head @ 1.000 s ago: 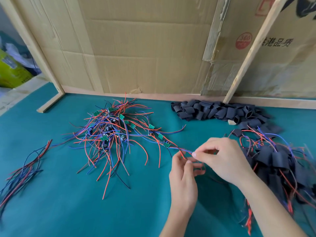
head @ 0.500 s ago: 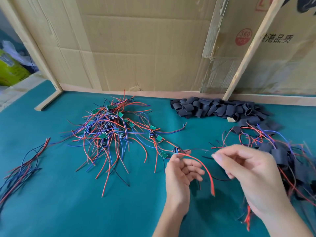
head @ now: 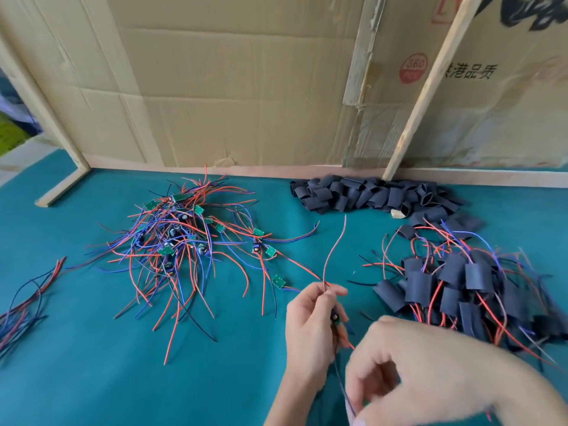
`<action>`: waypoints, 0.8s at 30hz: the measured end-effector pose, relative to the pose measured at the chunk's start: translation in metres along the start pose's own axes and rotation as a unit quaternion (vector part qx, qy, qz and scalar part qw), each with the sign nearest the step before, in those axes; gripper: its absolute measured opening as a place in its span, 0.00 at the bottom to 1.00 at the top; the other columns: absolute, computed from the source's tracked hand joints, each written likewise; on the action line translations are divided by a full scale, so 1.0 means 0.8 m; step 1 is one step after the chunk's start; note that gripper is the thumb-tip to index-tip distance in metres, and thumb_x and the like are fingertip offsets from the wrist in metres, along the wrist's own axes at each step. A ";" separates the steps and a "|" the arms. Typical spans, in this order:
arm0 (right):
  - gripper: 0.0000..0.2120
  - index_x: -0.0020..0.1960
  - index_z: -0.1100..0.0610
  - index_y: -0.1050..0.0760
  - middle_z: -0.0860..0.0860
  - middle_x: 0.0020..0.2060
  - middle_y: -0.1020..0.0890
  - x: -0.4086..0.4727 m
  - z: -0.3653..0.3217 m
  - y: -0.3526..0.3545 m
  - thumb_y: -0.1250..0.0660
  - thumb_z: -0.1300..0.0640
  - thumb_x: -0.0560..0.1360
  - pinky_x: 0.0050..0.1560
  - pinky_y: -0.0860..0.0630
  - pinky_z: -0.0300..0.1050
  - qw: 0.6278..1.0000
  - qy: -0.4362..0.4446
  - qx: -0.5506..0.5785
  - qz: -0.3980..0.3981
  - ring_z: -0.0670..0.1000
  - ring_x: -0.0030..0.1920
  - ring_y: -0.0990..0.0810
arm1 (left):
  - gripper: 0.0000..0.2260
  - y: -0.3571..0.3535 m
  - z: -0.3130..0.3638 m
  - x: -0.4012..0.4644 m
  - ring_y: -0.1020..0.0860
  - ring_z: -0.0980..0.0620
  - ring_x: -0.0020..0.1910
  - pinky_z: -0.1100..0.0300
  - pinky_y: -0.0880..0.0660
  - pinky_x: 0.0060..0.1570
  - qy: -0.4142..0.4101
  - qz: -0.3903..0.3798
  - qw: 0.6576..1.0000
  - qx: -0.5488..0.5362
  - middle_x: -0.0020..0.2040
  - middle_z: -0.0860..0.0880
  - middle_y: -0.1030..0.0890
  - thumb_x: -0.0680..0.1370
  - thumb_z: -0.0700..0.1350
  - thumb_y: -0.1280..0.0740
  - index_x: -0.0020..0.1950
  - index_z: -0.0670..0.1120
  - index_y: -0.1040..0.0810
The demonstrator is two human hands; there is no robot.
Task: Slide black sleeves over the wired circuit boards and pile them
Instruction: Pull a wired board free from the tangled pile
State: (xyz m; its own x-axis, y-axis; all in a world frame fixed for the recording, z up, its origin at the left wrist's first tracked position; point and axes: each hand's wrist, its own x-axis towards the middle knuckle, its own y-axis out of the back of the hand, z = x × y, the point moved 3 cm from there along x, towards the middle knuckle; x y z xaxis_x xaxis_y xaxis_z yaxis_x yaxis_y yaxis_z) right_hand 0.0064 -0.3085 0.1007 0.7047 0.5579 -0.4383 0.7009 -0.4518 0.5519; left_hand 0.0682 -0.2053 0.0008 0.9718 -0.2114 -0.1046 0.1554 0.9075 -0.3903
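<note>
My left hand point(head: 310, 330) grips one small wired circuit board point(head: 335, 321) near the front middle, its red wire point(head: 330, 256) curving up away from me. My right hand point(head: 408, 373), blurred, is just right of it and pinches the board's lower wires point(head: 345, 392) between thumb and finger. A tangle of bare green boards with red and blue wires point(head: 181, 238) lies at the left centre. Loose black sleeves point(head: 368, 195) are heaped at the back. Sleeved boards point(head: 461, 287) are piled at the right.
The work surface is a teal mat point(head: 92, 364). A loose bundle of wires point(head: 24, 305) lies at the far left. A cardboard wall point(head: 246, 87) with wooden slats point(head: 430, 87) closes the back. A small white scrap point(head: 397, 214) sits among the sleeves.
My left hand has drawn a board out of the tangle toward me and turned it upright, red wire now pointing up. My right hand dropped lower and took hold of the lower wires.
</note>
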 end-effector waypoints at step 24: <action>0.17 0.65 0.53 0.20 0.57 0.65 0.21 0.212 0.116 0.219 0.33 0.59 0.77 0.63 0.25 0.55 0.859 -0.192 -0.159 0.447 0.62 0.68 0.26 | 0.12 0.000 0.002 -0.003 0.29 0.50 0.18 0.68 0.40 0.16 0.026 -0.027 0.999 0.039 0.30 0.47 0.25 0.86 0.40 0.44 0.53 0.41 0.21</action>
State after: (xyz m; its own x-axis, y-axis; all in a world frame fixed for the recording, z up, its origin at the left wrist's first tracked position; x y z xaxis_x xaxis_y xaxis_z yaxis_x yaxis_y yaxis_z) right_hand 0.2590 -0.3575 0.0571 0.9731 -0.2109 0.0931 -0.1609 -0.3324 0.9293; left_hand 0.0665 -0.2043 0.0027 0.9515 -0.2772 -0.1334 0.2224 0.9195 -0.3241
